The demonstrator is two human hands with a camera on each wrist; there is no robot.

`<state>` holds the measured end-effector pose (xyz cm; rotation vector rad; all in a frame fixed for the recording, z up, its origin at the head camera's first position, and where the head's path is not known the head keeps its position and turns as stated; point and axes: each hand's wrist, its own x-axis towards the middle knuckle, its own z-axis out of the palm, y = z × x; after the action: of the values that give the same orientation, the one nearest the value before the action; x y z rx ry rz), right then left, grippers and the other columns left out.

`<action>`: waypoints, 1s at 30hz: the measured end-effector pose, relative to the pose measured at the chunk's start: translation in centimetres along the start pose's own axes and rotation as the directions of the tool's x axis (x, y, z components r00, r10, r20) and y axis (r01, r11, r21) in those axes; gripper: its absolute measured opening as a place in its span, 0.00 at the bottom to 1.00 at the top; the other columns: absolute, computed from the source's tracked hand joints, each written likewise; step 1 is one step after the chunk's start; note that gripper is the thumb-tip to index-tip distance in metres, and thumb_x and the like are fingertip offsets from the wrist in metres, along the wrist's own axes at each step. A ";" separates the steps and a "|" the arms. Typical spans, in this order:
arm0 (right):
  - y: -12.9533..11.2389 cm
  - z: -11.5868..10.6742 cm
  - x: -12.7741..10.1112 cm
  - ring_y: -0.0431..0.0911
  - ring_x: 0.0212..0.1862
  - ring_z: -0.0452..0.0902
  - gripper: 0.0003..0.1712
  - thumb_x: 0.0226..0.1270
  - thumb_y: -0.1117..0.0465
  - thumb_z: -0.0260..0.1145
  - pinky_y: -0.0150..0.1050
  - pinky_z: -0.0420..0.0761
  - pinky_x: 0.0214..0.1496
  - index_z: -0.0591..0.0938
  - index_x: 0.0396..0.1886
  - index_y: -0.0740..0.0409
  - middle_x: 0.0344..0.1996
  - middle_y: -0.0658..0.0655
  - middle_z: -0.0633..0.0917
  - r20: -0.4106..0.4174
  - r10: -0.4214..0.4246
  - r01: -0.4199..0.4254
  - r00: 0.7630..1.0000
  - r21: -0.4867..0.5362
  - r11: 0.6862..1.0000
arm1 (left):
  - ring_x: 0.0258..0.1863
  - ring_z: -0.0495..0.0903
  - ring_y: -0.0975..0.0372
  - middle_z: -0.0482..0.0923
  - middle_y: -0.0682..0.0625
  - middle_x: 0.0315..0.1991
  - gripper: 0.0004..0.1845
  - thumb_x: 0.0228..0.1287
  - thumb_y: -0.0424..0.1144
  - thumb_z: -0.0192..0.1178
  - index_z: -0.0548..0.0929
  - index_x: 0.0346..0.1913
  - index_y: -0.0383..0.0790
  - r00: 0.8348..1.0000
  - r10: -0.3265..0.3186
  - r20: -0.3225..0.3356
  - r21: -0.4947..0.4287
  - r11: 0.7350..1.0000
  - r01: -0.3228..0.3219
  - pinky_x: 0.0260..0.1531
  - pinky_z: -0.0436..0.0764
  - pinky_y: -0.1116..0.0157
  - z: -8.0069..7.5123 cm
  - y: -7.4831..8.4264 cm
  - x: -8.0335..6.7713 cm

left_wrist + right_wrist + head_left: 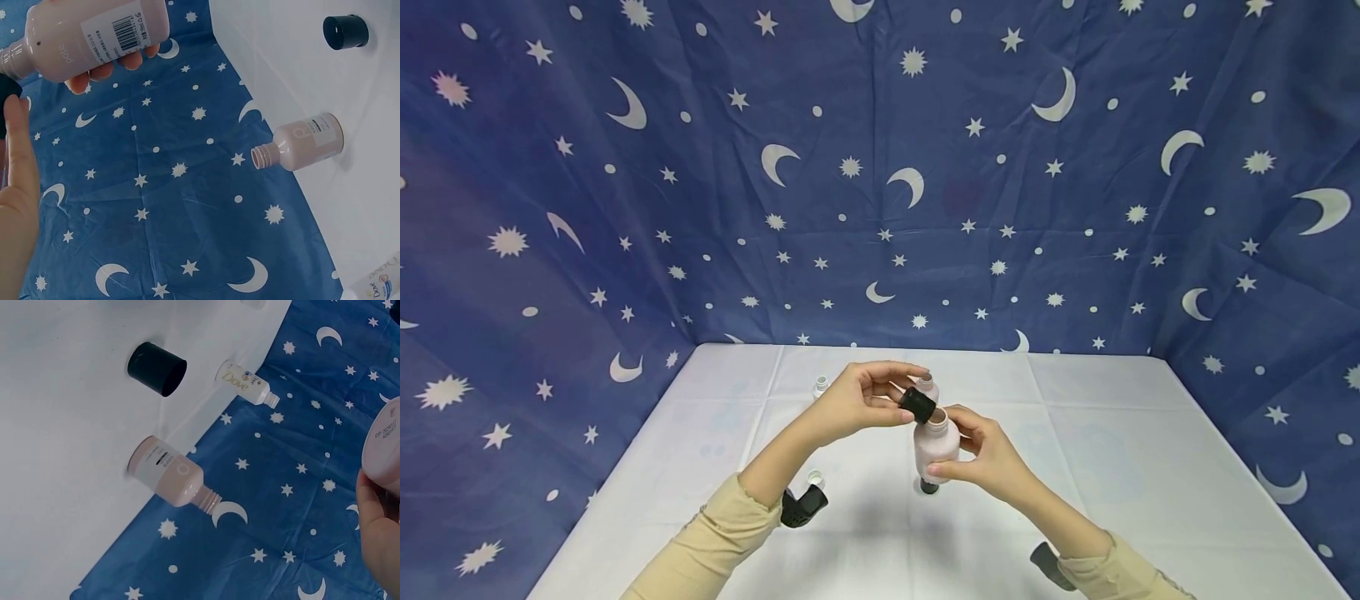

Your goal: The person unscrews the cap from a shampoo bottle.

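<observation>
My left hand (855,403) pinches a black cap (917,405) between thumb and fingers. The cap is tilted just up and left of the mouth of a pink bottle (936,454), whose threaded neck shows bare. My right hand (988,461) grips that bottle by its body, above the table. In the left wrist view its label with a barcode (129,30) faces the camera, and the cap (7,90) is close against the neck; whether they touch I cannot tell. A second pink bottle (167,472) stands uncapped on the table, and another black cap (156,368) lies nearer me.
A white Dove bottle (245,384), also uncapped, stands at the back left of the white-covered table (1097,450). A small white cap (816,477) lies near my left forearm. Blue cloth (880,250) with moons and stars hangs behind and at both sides.
</observation>
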<state>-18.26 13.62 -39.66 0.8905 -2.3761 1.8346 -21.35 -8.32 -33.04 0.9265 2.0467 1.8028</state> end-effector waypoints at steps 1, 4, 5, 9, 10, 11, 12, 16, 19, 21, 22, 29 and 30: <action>0.0 -0.1 -0.1 0.33 0.45 0.77 0.29 0.48 0.68 0.75 0.30 0.81 0.50 0.77 0.52 0.68 0.43 0.44 0.80 -0.004 0.001 -0.001 1.000 -0.009 1.000 | 0.37 0.81 0.68 0.78 0.34 0.51 0.24 0.51 0.22 0.64 0.75 0.55 0.25 1.000 -0.006 -0.002 0.000 1.000 0.006 0.43 0.84 0.67 0.0 0.0 0.0; 0.1 -0.3 -0.2 0.33 0.44 0.77 0.29 0.48 0.67 0.75 0.29 0.80 0.51 0.78 0.52 0.66 0.42 0.46 0.81 -0.021 0.019 -0.020 1.000 -0.034 0.999 | 0.39 0.81 0.67 0.76 0.32 0.52 0.21 0.51 0.21 0.64 0.76 0.52 0.23 1.000 -0.019 -0.005 -0.010 1.000 0.019 0.44 0.84 0.64 0.2 -0.2 -0.2; 0.2 -0.4 -0.3 0.33 0.45 0.77 0.29 0.48 0.67 0.75 0.29 0.79 0.51 0.78 0.52 0.66 0.43 0.46 0.81 -0.025 0.027 -0.028 0.999 -0.042 0.999 | 0.40 0.81 0.66 0.76 0.31 0.51 0.20 0.51 0.21 0.64 0.76 0.50 0.22 1.000 -0.020 -0.011 -0.012 1.000 0.020 0.45 0.84 0.63 0.2 -0.3 -0.2; 0.4 -0.7 -0.5 0.32 0.46 0.76 0.29 0.48 0.66 0.75 0.29 0.79 0.52 0.78 0.53 0.66 0.44 0.51 0.82 -0.047 0.039 -0.042 0.998 -0.066 0.997 | 0.42 0.83 0.62 0.79 0.33 0.48 0.15 0.50 0.23 0.66 0.78 0.43 0.24 0.997 -0.021 -0.068 0.050 0.998 0.024 0.45 0.84 0.64 0.6 -0.8 -0.2; 0.5 -0.8 -0.5 0.31 0.46 0.76 0.30 0.48 0.66 0.75 0.29 0.79 0.52 0.78 0.53 0.66 0.45 0.52 0.82 -0.052 0.038 -0.042 0.998 -0.074 0.996 | 0.41 0.83 0.62 0.80 0.34 0.47 0.14 0.49 0.24 0.67 0.79 0.41 0.25 0.996 -0.020 -0.087 0.073 0.997 0.027 0.45 0.84 0.65 0.6 -0.9 -0.2; 0.5 -0.9 -0.6 0.31 0.46 0.76 0.30 0.47 0.66 0.76 0.29 0.79 0.51 0.78 0.53 0.66 0.45 0.53 0.82 -0.058 0.035 -0.040 0.998 -0.084 0.996 | 0.40 0.83 0.61 0.81 0.34 0.46 0.14 0.49 0.25 0.68 0.79 0.40 0.26 0.994 -0.021 -0.107 0.097 0.995 0.031 0.44 0.84 0.66 0.7 -1.1 -0.2; 0.5 -0.9 -0.6 0.30 0.46 0.76 0.30 0.47 0.66 0.76 0.29 0.79 0.51 0.78 0.52 0.66 0.45 0.54 0.82 -0.064 0.031 -0.037 0.997 -0.093 0.995 | 0.39 0.84 0.62 0.82 0.35 0.45 0.13 0.48 0.26 0.69 0.80 0.39 0.27 0.992 -0.024 -0.126 0.114 0.993 0.039 0.43 0.84 0.67 0.8 -1.1 -0.2; 0.7 -1.2 -0.9 0.30 0.46 0.75 0.29 0.47 0.66 0.76 0.29 0.79 0.50 0.79 0.52 0.65 0.44 0.52 0.83 -0.083 0.018 -0.029 0.996 -0.131 0.991 | 0.34 0.83 0.65 0.82 0.35 0.43 0.13 0.48 0.27 0.70 0.80 0.37 0.26 0.985 -0.054 -0.162 0.106 0.992 0.072 0.39 0.84 0.68 1.1 -1.5 -0.3; 0.8 -1.5 -1.2 0.29 0.46 0.74 0.29 0.46 0.66 0.76 0.29 0.79 0.49 0.79 0.52 0.65 0.44 0.47 0.83 -0.096 0.013 -0.026 0.995 -0.138 0.990 | 0.34 0.81 0.67 0.81 0.35 0.42 0.16 0.49 0.26 0.69 0.80 0.42 0.26 0.985 -0.079 -0.155 0.086 0.992 0.093 0.38 0.84 0.70 1.3 -1.7 -0.5; 0.9 -1.6 -1.5 0.29 0.46 0.74 0.29 0.47 0.66 0.76 0.29 0.78 0.49 0.79 0.52 0.65 0.44 0.45 0.82 -0.105 0.013 -0.027 0.994 -0.138 0.990 | 0.35 0.80 0.68 0.81 0.35 0.43 0.19 0.50 0.26 0.68 0.80 0.46 0.26 0.985 -0.091 -0.144 0.082 0.991 0.103 0.39 0.83 0.72 1.4 -1.8 -0.6; 1.0 -1.7 -1.6 0.29 0.46 0.74 0.29 0.47 0.66 0.76 0.28 0.78 0.49 0.79 0.52 0.65 0.44 0.44 0.82 -0.109 0.013 -0.029 0.994 -0.140 0.990 | 0.35 0.79 0.69 0.81 0.34 0.43 0.20 0.50 0.26 0.68 0.79 0.49 0.27 0.986 -0.093 -0.140 0.086 0.991 0.106 0.39 0.83 0.72 1.5 -1.9 -0.7; 1.2 -2.1 -2.3 0.29 0.47 0.74 0.29 0.48 0.66 0.75 0.27 0.78 0.50 0.78 0.52 0.65 0.47 0.58 0.82 -0.128 0.022 -0.042 0.992 -0.159 0.986 | 0.33 0.78 0.69 0.81 0.34 0.46 0.22 0.51 0.25 0.66 0.79 0.52 0.27 0.983 -0.108 -0.147 0.114 0.986 0.126 0.38 0.83 0.73 1.7 -2.6 -1.0; 1.3 -2.2 -2.4 0.29 0.47 0.74 0.29 0.48 0.66 0.75 0.27 0.78 0.51 0.78 0.52 0.65 0.47 0.59 0.82 -0.132 0.020 -0.041 0.991 -0.162 0.986 | 0.33 0.78 0.69 0.81 0.33 0.46 0.22 0.50 0.25 0.66 0.80 0.52 0.27 0.982 -0.117 -0.148 0.106 0.985 0.133 0.38 0.83 0.72 1.7 -2.7 -1.1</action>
<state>-17.50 16.78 -40.99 0.6997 -2.4286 1.6221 -20.31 -7.67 -36.18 0.6984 2.2624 1.7442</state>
